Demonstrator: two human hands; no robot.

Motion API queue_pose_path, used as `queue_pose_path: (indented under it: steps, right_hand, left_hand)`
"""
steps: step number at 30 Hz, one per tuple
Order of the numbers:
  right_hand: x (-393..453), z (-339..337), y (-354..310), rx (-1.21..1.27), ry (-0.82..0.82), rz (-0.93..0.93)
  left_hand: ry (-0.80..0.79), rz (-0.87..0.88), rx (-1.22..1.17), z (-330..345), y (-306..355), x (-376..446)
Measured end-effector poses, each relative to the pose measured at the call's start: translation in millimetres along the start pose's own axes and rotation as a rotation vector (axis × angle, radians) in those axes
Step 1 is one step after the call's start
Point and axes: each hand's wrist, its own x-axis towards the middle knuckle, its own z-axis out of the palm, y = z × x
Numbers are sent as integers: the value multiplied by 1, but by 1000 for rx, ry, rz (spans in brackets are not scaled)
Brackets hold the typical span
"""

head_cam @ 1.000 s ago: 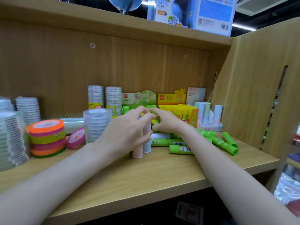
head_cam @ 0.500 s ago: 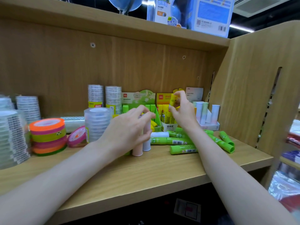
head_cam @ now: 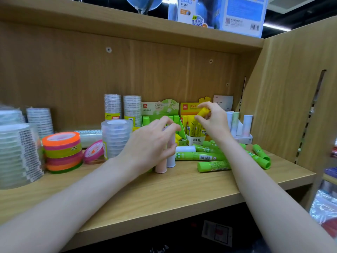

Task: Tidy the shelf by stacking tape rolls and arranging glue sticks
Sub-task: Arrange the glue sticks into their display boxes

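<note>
Far left on the shelf (head_cam: 182, 194): stacks of tape rolls (head_cam: 18, 154), a second stack (head_cam: 40, 120) behind them. Just right of these, a lower stack of rolls (head_cam: 63, 152) with a single roll (head_cam: 94, 152) leaning beside it. Further right, a stack (head_cam: 115, 138) near mid-shelf, two taller stacks (head_cam: 122, 108) behind it against the back wall. Right of those, three display boxes (head_cam: 193, 125) side by side along the back, glue sticks standing in them. In front of the boxes, loose glue sticks (head_cam: 213, 166) lying on the board. Left of those, two sticks (head_cam: 165, 164) standing upright, touching, under the left hand (head_cam: 151, 143). Above the middle box, the right hand (head_cam: 213, 121) with one stick (head_cam: 203, 112).
</note>
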Motion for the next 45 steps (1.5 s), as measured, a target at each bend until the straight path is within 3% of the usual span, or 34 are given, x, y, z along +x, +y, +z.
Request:
queue_pose_path:
  steps: [3, 8, 17, 23, 25, 27, 29, 31, 39, 41, 45]
  right_hand:
    - [-2, 2, -3, -21, -38, 42]
    - [-2, 8, -6, -255, -144, 3]
    - [2, 17, -8, -641, -129, -117]
    - [-5, 13, -10, -702, -129, -57]
    - [-4, 11, -8, -705, -60, -63]
    - [-4, 13, -11, -518, -27, -141]
    - [-8, 17, -25, -148, -208, -173]
    - [-14, 22, -40, 20, -429, -139]
    - [-16, 22, -39, -100, -687, -61]
    - [-12, 19, -33, -104, -583, -58]
    - [-1, 1, -25, 121, 7, 38]
  left_hand:
    - [-5, 1, -2, -1, 0, 0]
    - [-13, -2, 0, -1, 1, 0]
    - [-18, -26, 12, -2, 3, -1]
    - [-4, -45, 46, -5, 4, -3]
    - [1, -52, 50, -5, 3, -3]
    - [-6, -53, 40, -3, 3, -2]
    - [-8, -56, 39, -2, 3, -2]
    - [-7, -62, 51, -3, 3, -2]
    - [-3, -68, 52, -4, 2, -1]
    - [-7, -75, 34, -3, 2, -2]
    - [-6, -83, 17, -1, 1, -2]
